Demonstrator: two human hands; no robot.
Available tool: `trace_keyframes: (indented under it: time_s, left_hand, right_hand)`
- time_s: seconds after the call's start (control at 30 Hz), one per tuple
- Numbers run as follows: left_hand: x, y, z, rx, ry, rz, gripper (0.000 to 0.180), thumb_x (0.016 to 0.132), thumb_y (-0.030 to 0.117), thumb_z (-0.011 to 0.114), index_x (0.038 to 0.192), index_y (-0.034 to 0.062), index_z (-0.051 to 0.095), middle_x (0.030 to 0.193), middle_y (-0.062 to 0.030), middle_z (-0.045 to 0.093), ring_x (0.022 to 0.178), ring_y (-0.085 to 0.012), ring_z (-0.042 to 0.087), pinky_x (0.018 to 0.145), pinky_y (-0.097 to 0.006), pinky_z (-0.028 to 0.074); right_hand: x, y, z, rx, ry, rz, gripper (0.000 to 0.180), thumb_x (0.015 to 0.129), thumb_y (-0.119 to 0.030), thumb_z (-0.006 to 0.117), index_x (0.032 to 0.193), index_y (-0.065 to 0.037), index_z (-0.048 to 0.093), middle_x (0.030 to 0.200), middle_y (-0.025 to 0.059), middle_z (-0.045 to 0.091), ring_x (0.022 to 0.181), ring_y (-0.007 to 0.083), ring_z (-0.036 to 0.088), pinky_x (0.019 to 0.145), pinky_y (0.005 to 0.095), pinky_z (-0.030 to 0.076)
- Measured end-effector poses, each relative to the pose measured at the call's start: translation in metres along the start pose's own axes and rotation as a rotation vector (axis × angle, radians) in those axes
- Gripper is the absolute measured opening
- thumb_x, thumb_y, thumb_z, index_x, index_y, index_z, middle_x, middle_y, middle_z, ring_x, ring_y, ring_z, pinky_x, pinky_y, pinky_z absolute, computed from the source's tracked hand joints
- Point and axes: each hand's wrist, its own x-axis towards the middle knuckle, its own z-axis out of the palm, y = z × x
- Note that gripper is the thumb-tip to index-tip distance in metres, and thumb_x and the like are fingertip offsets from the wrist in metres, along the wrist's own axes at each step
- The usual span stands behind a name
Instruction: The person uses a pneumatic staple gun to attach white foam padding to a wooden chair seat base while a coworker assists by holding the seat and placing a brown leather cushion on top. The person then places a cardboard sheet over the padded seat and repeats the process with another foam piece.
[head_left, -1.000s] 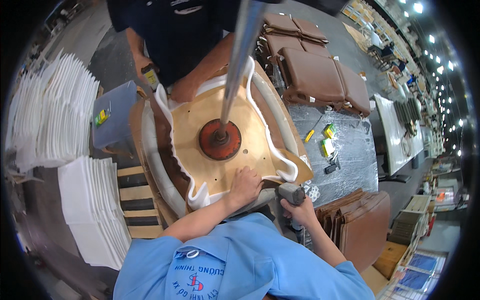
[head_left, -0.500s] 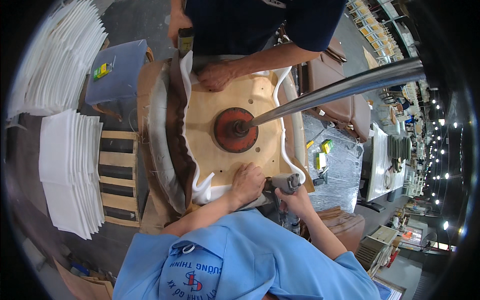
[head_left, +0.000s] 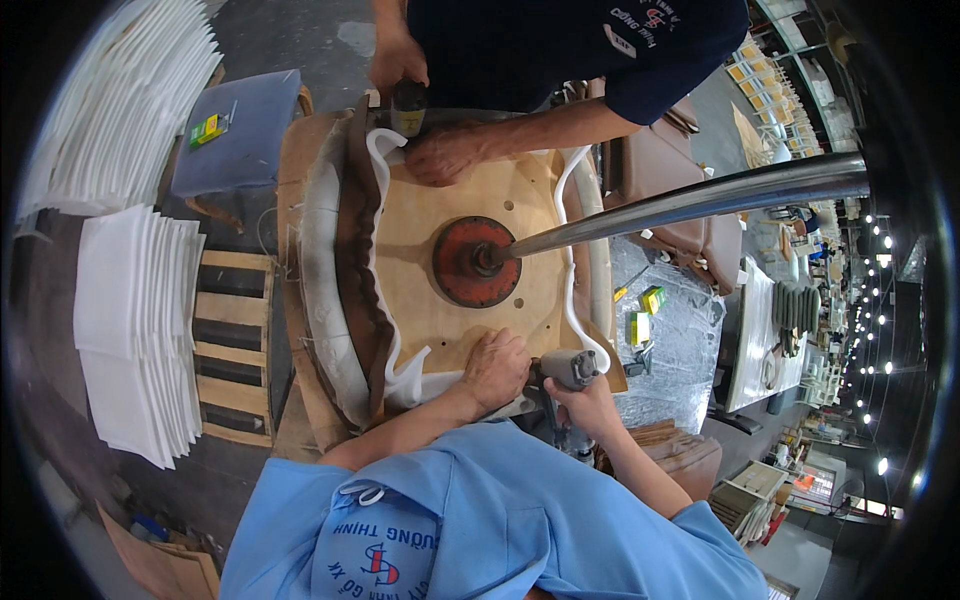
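Note:
A light plywood seat board [head_left: 430, 320] lies face up, ringed by white foam [head_left: 405, 380] and a brown cover [head_left: 372, 330]. At its near edge my left hand [head_left: 497, 370] rests with curled, closed fingers; what they pinch is hidden. Just to the right, my right hand [head_left: 588, 405] grips a grey staple gun [head_left: 570, 368], its nose close to the left hand's fingers. A red round pressing disc [head_left: 475, 262] on a metal rod [head_left: 690, 205] sits on the board's middle.
Across the board a co-worker's hand [head_left: 445, 155] presses the far edge, the other holding a dark tool [head_left: 408, 108]. White sheet stacks [head_left: 135, 330], a slatted pallet [head_left: 232, 350] and a blue seat [head_left: 235, 140] stand left. Plastic-covered table [head_left: 680, 340] with small boxes is right.
The co-worker's dark tool has come down and right to the board's far edge, and the foam corner there now curls over. My hands keep nearly the same places.

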Motion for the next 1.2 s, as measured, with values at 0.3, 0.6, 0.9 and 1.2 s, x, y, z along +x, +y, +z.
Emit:
trace_keyframes:
  time_s: [0.3,0.6,0.9,1.2]
  left_hand:
    - [0.016,-0.002,-0.011,-0.067,-0.064,-0.175,0.019,0.099,0.024,0.070,0.091,0.0065,0.073,0.096,-0.0137,0.071,0.099,-0.0353,0.067,0.087,-0.048,0.052]
    - [-0.038,0.014,-0.129,0.062,-0.604,-0.282,0.041,0.105,0.039,0.071,0.109,-0.0017,0.071,0.111,-0.0218,0.077,0.109,-0.0418,0.073,0.094,-0.047,0.058]
    - [-0.055,-0.026,-0.102,0.096,-0.497,-0.222,0.020,0.098,0.020,0.070,0.097,0.0000,0.075,0.102,-0.0221,0.076,0.103,-0.0438,0.073,0.089,-0.055,0.057]
    - [-0.022,-0.019,-0.112,0.209,-0.827,-0.066,0.035,0.096,0.035,0.077,0.101,0.0011,0.082,0.091,-0.0222,0.078,0.095,-0.0451,0.076,0.088,-0.056,0.059]
  right_hand:
    - [-0.006,0.035,-0.004,-0.068,0.023,-0.136,0.046,0.097,-0.027,0.084,0.134,-0.003,0.070,0.110,0.0136,0.078,0.093,0.0230,0.077,0.082,0.0364,0.059]
    - [-0.036,0.059,0.021,0.146,0.069,-0.266,0.065,0.094,-0.003,0.083,0.154,-0.001,0.058,0.135,0.0127,0.075,0.127,0.0204,0.071,0.110,0.0363,0.054]
    - [-0.040,0.057,0.027,0.034,0.216,-0.248,0.066,0.090,-0.009,0.087,0.152,-0.008,0.062,0.129,0.0131,0.079,0.124,0.0250,0.074,0.106,0.0380,0.057]
    - [-0.039,0.057,0.034,0.008,0.293,-0.231,0.067,0.089,-0.016,0.088,0.151,-0.012,0.063,0.129,0.0155,0.079,0.122,0.0303,0.075,0.106,0.0405,0.057]
